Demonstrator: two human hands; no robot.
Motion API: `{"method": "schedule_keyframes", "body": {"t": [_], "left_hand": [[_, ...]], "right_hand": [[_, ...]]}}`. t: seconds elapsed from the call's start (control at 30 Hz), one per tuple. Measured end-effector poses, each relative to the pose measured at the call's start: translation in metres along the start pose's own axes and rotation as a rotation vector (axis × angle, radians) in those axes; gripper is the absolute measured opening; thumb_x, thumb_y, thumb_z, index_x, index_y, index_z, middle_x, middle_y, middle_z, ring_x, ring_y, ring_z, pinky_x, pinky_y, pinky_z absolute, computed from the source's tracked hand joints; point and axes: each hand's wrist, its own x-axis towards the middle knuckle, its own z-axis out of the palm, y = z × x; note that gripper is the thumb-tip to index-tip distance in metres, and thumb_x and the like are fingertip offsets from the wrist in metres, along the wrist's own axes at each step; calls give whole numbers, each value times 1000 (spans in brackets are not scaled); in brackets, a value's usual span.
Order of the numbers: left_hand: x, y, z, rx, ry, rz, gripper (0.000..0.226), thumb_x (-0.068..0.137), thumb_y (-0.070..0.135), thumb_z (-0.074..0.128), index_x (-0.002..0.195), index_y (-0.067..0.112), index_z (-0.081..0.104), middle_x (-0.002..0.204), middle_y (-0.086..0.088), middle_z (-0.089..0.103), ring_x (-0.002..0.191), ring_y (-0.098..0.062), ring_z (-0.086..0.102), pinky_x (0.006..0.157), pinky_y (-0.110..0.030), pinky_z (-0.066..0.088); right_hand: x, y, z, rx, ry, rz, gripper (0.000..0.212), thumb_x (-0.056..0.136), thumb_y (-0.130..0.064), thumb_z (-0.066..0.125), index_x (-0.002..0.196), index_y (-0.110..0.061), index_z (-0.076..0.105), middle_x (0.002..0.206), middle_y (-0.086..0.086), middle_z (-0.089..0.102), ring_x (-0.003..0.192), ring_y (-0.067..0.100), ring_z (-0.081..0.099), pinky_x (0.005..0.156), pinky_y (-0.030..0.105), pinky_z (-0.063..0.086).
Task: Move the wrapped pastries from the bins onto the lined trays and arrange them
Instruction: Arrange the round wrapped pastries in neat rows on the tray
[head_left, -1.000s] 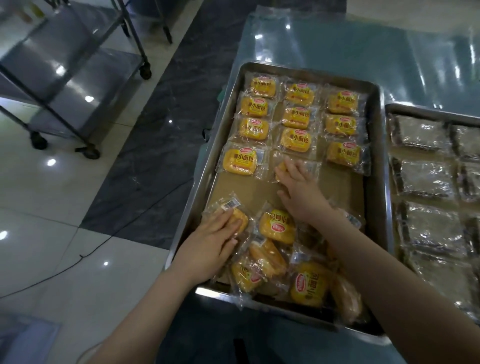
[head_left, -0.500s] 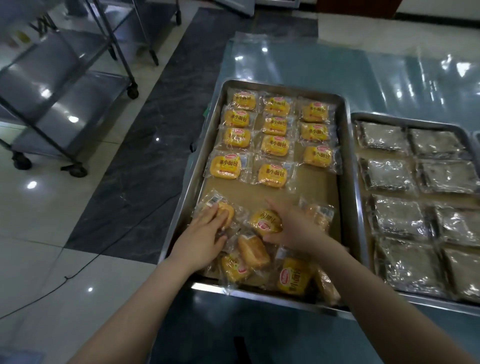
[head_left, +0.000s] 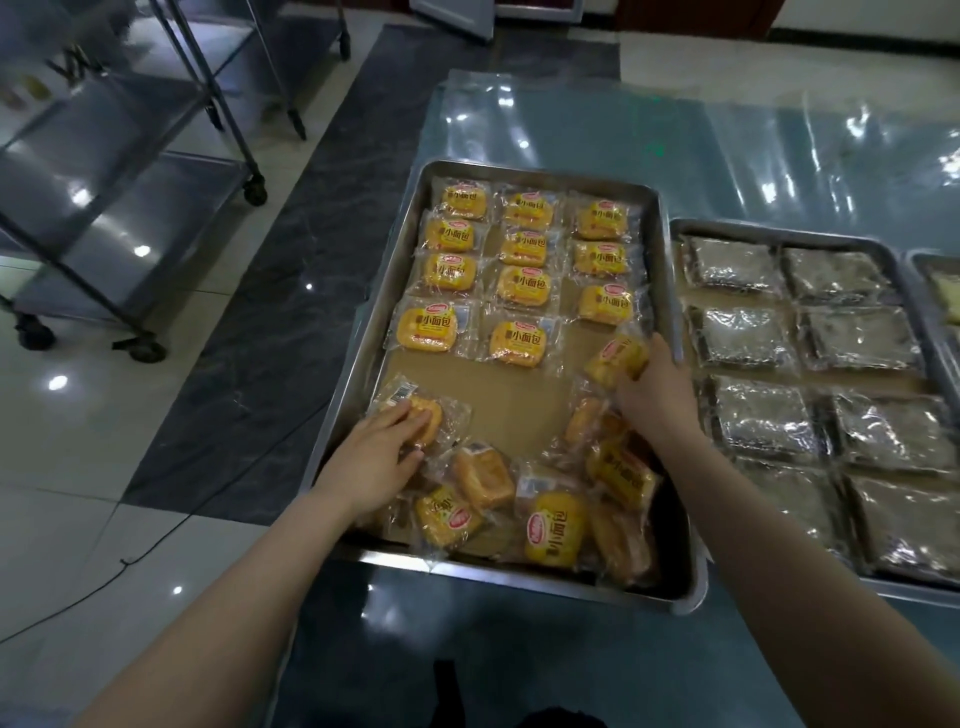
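A metal tray (head_left: 357, 379) lined with brown paper sits on a surface (head_left: 571, 119) covered in shiny clear film. Its far half holds neat rows of yellow wrapped pastries (head_left: 522, 285), and a loose pile (head_left: 556, 525) crowds its near end. The left hand (head_left: 379, 454) lies with fairly straight fingers flat on a barcode-up pastry (head_left: 418, 410) by the tray's left wall. The right hand (head_left: 655, 397) pinches a tilted pastry (head_left: 617, 358) near the right wall, just below the last pastry of the right column; its fingertips are hidden behind the wrapper. The right forearm crosses the pile and covers part of it. Just beside this tray on the right is a second tray (head_left: 779, 236) of silvery grey packets whose contents are hard to make out through the glare. A third tray (head_left: 935, 260) is cut off at the frame's edge. On the tiled floor to the left stand a wheeled metal rack (head_left: 130, 208) and a thin cable (head_left: 156, 540).
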Motion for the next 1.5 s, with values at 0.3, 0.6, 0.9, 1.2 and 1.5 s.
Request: {"method": "schedule_keyframes", "body": {"t": [0.3,0.6,0.9,1.2,1.5], "left_hand": [[8,7,-5,-60,74,-34,41,95,38,46,134,27,50,148,4,38,133,-20,35,110,-36,25],[4,6,-1,-28,39,-43,51,92,38,54,140,32,39,153,10,25,139,-18,21,113,-36,16],[7,7,-5,-55,18,-88,47,91,39,54,137,36,42,151,14,28,137,-19,24,111,-36,19],[5,8,-2,-106,34,-101,47,91,38,54,137,36,42,150,15,28,138,-17,21,112,-36,17],[16,30,-5,-160,196,-176,28,89,30,55,117,29,58,125,2,53,113,-20,47,94,-32,38]], "right_hand": [[26,12,11,-783,-93,-714,46,93,-13,51,137,-25,45,159,6,8,146,28,0,118,40,4],[27,22,21,-682,-100,-494,52,96,-53,28,144,-34,33,157,0,22,135,33,20,105,49,26],[46,6,37,-651,-120,-392,64,96,-56,13,150,-31,-11,154,6,-28,138,28,-33,103,56,-24],[13,13,30,-458,-129,-613,57,101,-35,20,151,-16,1,158,5,-13,140,16,-23,116,40,-9],[9,37,21,-417,-406,-526,73,93,-57,17,151,-19,-6,147,-9,-26,136,15,-30,114,35,-8]]}}
